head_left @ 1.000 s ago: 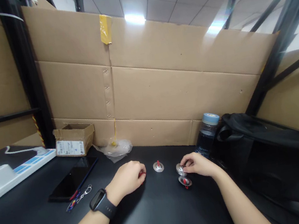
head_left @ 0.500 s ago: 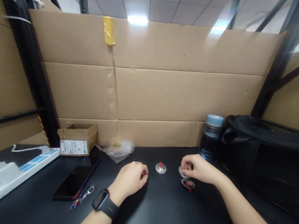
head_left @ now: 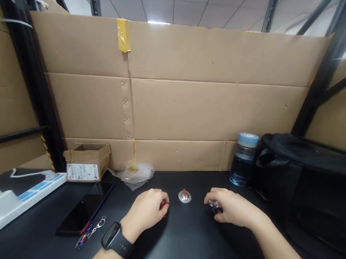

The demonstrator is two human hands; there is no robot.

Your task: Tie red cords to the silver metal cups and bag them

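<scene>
My left hand [head_left: 148, 210] rests on the black table [head_left: 186, 254] in a loose fist, with a small red piece [head_left: 164, 204] showing at its fingertips. Its wrist wears a black smartwatch [head_left: 115, 240]. A small silver spinning top with a red stem [head_left: 184, 196] stands upright on the table between my hands, touched by neither. My right hand [head_left: 230, 205] is closed over another small silver top [head_left: 214, 204], which it mostly hides; a bit of red shows under the fingers.
A dark phone [head_left: 83, 209] and a key ring [head_left: 91, 232] lie at the left, beyond them a white power strip [head_left: 17, 202] and a small cardboard box [head_left: 87, 163]. A blue-capped water bottle [head_left: 243, 157] and a black bag [head_left: 315, 181] stand at the right. Cardboard walls the back.
My right hand has come down and toward me, now covering the two silver tops that lay beside it. The left hand and the middle top have stayed put.
</scene>
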